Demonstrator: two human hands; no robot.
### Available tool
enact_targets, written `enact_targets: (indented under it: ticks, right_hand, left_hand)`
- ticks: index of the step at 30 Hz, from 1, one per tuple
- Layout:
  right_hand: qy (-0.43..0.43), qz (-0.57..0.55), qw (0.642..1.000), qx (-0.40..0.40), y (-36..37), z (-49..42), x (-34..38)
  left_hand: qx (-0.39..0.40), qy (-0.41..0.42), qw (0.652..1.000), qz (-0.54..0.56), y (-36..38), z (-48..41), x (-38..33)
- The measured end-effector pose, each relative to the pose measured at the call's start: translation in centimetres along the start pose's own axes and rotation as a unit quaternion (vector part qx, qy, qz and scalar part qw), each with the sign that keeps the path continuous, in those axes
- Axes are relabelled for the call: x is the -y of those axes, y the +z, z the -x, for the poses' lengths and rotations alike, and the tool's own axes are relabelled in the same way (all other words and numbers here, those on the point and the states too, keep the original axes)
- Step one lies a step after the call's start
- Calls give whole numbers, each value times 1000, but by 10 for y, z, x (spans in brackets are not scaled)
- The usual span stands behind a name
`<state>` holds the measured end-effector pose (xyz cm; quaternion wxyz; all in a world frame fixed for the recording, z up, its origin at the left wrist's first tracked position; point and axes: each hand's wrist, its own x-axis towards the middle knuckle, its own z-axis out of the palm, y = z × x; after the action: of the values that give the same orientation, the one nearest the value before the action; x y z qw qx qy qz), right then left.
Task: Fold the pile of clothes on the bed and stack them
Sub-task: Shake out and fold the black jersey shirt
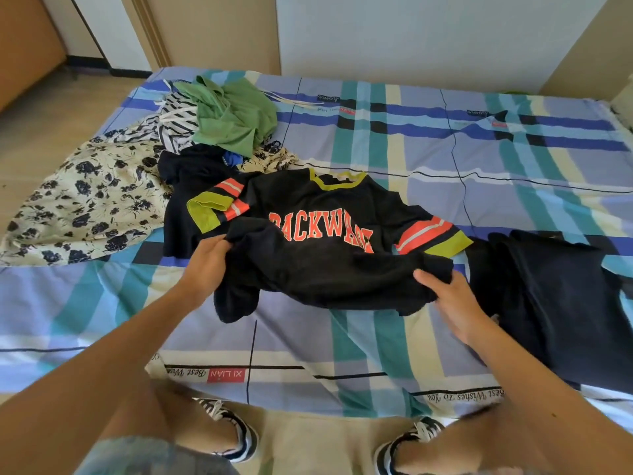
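I am seeing the left hand (209,265) curling its fingers round the bunched hem of the black jersey (325,207) | right hand (452,299) pinching the same hem, thumb on top | jersey lying lettering-up on the bed (376,337), collar pointing away, sleeves spreading left-right | its body stretching beyond both hands, between the clothes pile (212,125) and a dark garment (555,296)

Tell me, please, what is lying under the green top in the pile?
Beneath the green top show a black-and-white striped garment, a dark garment, a scrap of blue fabric and floral cloth. How far each runs under it is covered.
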<state>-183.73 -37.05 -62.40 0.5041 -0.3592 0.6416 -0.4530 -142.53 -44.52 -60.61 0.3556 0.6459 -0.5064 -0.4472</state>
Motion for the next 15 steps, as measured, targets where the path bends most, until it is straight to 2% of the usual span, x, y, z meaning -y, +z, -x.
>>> enact_targets:
  ticks: [2,4,6,9,10,11,13,15]
  right_hand:
    - [7,-17,999,-45,-6,-5,5]
    - [38,30,995,-82,-4,-7,-7]
    - [73,108,988,-84,0,-3,-27]
    - [119,219,968,-33,2,2,-60]
    - [130,237,963,-23,2,2,-70]
    - [138,250,958,-25,1,2,-77]
    - [143,270,950,-58,-2,-3,-82]
    - [137,245,955,-96,-6,-14,-83]
  left_hand:
    - [-33,-6,998,-51,-3,-1,3]
    - [-21,-25,986,-166,-2,0,22]
    - [10,-53,952,-301,2,2,49]
    - [77,-112,885,-444,9,11,78]
    - [77,-112,864,-484,14,15,83]
    - [54,-82,854,-511,21,17,87]
    - [8,31,855,-518,38,19,90]
    - [18,124,864,-489,61,17,88]
